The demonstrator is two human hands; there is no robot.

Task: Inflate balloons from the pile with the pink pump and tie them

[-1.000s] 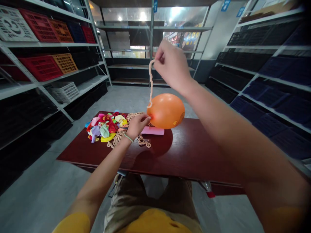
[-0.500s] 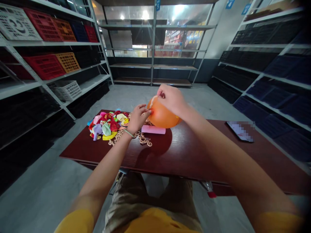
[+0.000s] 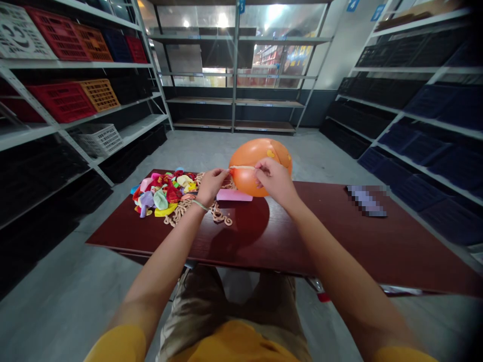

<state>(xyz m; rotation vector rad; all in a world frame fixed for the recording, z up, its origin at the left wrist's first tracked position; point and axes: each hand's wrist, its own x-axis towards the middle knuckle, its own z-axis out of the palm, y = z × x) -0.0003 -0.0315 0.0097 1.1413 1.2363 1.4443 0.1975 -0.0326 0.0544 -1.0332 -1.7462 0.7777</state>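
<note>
An inflated orange balloon [image 3: 247, 148] with yellow marks is held up over the dark red table [image 3: 302, 241]. My left hand [image 3: 212, 186] pinches the balloon's neck at its left end. A pale rubber band [image 3: 242, 167] runs stretched across the front of the balloon, from the neck to my right hand [image 3: 275, 182]. The fingertips of my right hand are closed on the band's other end. Below the balloon lies a pink cylinder-like object [image 3: 236, 195]. Near my left wrist are a heap of deflated balloons [image 3: 160, 198] and a pile of tan rubber bands [image 3: 219, 215].
A phone-like flat object [image 3: 366, 201], partly blurred, lies on the table's right side. Shelves with red crates [image 3: 62, 100] and a white basket [image 3: 100, 140] stand to the left. Dark blue bins [image 3: 433, 146] fill the right shelves. A metal rack [image 3: 234, 100] stands at the back.
My right hand has moved down and to the right, drawing the band out sideways across the balloon. The balloon has tilted up, and my left hand still pinches its neck.
</note>
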